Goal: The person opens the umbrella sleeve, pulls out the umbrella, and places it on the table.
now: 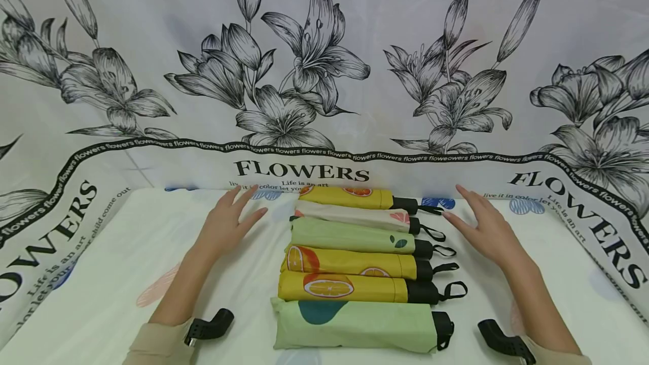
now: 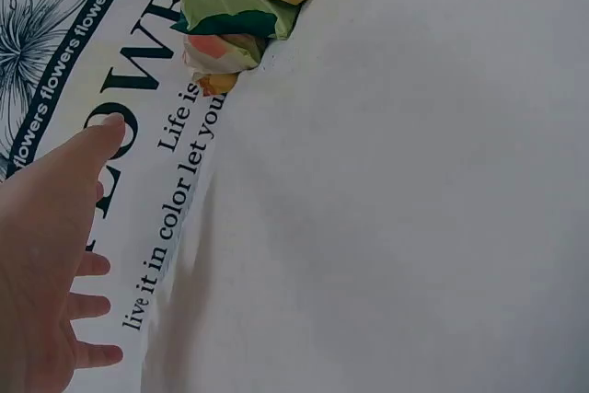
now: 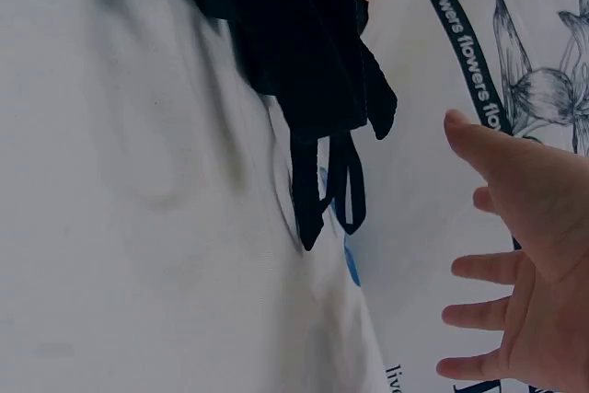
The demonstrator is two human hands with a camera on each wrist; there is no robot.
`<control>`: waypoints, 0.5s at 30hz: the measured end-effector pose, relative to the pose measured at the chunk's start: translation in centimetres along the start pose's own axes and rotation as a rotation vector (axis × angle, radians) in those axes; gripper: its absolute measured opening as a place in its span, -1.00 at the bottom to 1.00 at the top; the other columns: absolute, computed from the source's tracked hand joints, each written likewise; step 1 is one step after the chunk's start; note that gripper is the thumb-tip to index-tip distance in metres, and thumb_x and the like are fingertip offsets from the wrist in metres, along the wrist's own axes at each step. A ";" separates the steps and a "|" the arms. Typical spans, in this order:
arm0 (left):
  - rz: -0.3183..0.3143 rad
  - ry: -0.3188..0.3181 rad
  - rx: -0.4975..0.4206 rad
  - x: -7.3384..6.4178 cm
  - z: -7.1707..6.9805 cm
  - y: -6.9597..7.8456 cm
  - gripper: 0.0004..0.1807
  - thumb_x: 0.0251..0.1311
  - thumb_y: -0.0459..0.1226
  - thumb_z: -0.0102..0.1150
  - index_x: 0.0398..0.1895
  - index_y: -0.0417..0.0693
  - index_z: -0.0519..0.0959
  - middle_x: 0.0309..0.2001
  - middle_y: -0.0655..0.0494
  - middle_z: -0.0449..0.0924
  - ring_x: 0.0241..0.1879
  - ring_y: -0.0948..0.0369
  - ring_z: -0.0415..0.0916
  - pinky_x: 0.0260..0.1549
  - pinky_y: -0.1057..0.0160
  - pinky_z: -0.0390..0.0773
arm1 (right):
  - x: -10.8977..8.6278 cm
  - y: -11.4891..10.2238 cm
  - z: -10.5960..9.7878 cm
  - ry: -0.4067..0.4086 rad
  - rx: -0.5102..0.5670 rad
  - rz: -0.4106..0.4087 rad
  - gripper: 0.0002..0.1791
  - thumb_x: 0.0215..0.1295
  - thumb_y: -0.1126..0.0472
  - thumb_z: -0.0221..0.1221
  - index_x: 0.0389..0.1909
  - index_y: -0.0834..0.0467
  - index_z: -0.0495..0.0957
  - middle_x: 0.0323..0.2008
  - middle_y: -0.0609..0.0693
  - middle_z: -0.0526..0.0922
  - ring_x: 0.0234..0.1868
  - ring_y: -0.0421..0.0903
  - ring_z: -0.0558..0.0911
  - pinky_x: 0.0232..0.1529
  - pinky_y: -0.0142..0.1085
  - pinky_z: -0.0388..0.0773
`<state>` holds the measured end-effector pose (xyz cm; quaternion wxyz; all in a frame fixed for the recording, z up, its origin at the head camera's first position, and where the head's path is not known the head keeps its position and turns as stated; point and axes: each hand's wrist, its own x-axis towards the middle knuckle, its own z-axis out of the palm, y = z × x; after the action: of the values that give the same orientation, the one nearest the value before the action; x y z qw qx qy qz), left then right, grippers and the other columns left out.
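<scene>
Several folded umbrellas lie side by side in a column, black handles pointing right. At the front is a wide green umbrella [image 1: 375, 325] with a dark teal patch. Behind it come two yellow orange-print umbrellas, the nearer one [image 1: 355, 288] and the farther one [image 1: 350, 263], then a light green umbrella [image 1: 345, 235], a cream umbrella [image 1: 350, 214] and a yellow umbrella [image 1: 345, 197] at the back. My left hand [image 1: 228, 221] is held left of the far umbrellas, fingers spread, touching none. My right hand [image 1: 484, 232] is likewise spread, right of the wrist straps [image 3: 350, 190], holding nothing.
A white cloth [image 1: 213, 292] with faint coloured leaf prints covers the table. Behind it hangs a white curtain [image 1: 375, 111] printed with black flowers and lettering, its lower edge meeting the table just past the farthest umbrella. Black camera mounts [image 1: 210, 325] sit at both wrists.
</scene>
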<state>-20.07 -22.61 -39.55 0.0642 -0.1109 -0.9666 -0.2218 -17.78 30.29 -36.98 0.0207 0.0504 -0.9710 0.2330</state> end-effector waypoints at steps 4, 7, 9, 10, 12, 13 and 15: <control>0.008 -0.011 -0.124 0.8 0.4 0.5 -0.25 0.61 0.12 -0.03 0.68 -0.04 0.17 0.60 -0.41 0.09 0.57 -0.38 0.02 0.43 -0.48 0.12 | 0.4 -0.1 0.0 -0.007 0.044 -0.029 -0.08 0.60 -0.24 0.07 0.71 0.15 -0.04 0.58 0.50 0.07 0.52 0.58 0.10 0.36 0.55 0.11; 0.015 -0.009 -0.203 1.5 0.7 1.1 -0.26 0.61 0.09 -0.04 0.67 -0.09 0.18 0.58 -0.36 0.17 0.58 -0.35 0.04 0.49 -0.42 0.07 | 0.8 -0.2 0.1 -0.005 0.068 -0.050 -0.10 0.61 -0.22 0.08 0.70 0.19 0.00 0.58 0.47 0.10 0.54 0.55 0.11 0.40 0.50 0.11; 0.013 -0.006 -0.246 1.9 0.9 1.4 -0.26 0.61 0.07 -0.03 0.66 -0.12 0.20 0.58 -0.32 0.20 0.58 -0.34 0.04 0.51 -0.39 0.05 | 1.0 -0.4 0.3 -0.007 0.077 -0.060 -0.11 0.61 -0.20 0.09 0.69 0.21 0.03 0.58 0.46 0.12 0.54 0.54 0.12 0.42 0.48 0.11; 0.009 -0.006 -0.265 2.1 1.1 1.6 -0.27 0.61 0.07 -0.03 0.66 -0.12 0.21 0.58 -0.30 0.21 0.59 -0.34 0.03 0.52 -0.37 0.04 | 1.1 -0.4 0.3 -0.008 0.082 -0.066 -0.12 0.61 -0.18 0.10 0.68 0.22 0.04 0.58 0.46 0.12 0.54 0.53 0.12 0.43 0.47 0.11; 0.009 -0.004 -0.301 2.6 1.4 1.8 -0.28 0.61 0.07 -0.02 0.65 -0.12 0.22 0.58 -0.28 0.23 0.59 -0.32 0.05 0.53 -0.35 0.04 | 1.3 -0.6 0.5 -0.014 0.085 -0.070 -0.14 0.62 -0.17 0.10 0.67 0.23 0.06 0.57 0.47 0.13 0.53 0.53 0.13 0.42 0.47 0.12; 0.008 -0.005 -0.317 2.8 1.6 1.9 -0.28 0.61 0.07 -0.03 0.65 -0.12 0.23 0.58 -0.27 0.23 0.59 -0.31 0.05 0.53 -0.34 0.04 | 1.4 -0.7 0.5 -0.017 0.085 -0.071 -0.14 0.62 -0.16 0.10 0.67 0.23 0.06 0.57 0.47 0.14 0.53 0.54 0.14 0.42 0.47 0.13; 0.009 -0.009 -0.340 3.2 2.0 2.1 -0.29 0.62 0.08 -0.05 0.64 -0.11 0.24 0.59 -0.24 0.24 0.59 -0.29 0.06 0.54 -0.33 0.05 | 1.5 -0.8 0.5 -0.021 0.086 -0.072 -0.14 0.62 -0.15 0.10 0.67 0.23 0.06 0.57 0.47 0.14 0.52 0.54 0.15 0.41 0.47 0.15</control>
<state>-22.84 -19.30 -39.89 0.0411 -0.1252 -0.9149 -0.3815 -19.24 29.22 -37.02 0.0164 0.0884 -0.9578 0.2730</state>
